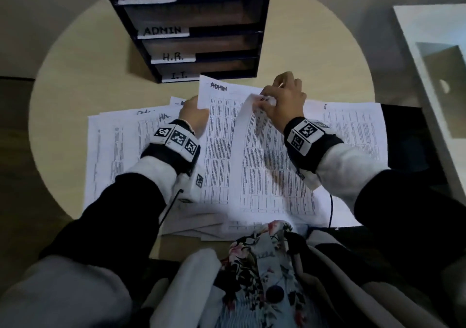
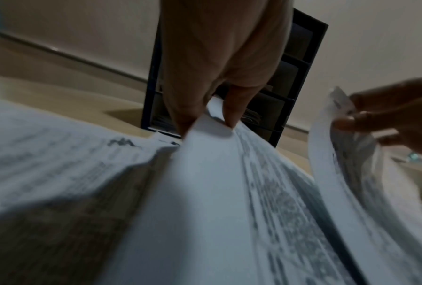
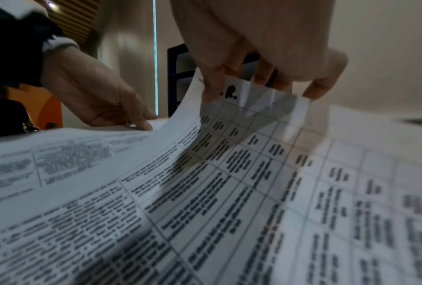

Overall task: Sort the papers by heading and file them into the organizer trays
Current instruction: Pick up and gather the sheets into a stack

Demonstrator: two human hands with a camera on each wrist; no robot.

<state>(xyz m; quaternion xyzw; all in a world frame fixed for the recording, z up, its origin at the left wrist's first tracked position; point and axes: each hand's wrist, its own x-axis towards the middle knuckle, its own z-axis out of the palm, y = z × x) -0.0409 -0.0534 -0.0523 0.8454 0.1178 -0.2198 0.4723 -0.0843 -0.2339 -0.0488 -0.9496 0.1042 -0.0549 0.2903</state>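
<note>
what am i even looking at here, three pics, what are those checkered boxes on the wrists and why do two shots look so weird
No machine here: a person sorts papers by hand. The large picture comes from a camera on their head, looking down. The checkered boxes are wrist-worn camera units, and the two odd, close pictures are taken from them, looking along the fingers.

On the round table stands a black organizer with trays labelled ADMIN, H.R. and I.T., and printed sheets lie spread in front of it.

The left hand pinches the edge of the ADMIN sheet. The right hand lifts the top corner of another sheet, whose handwritten heading ends in ".R."
</note>
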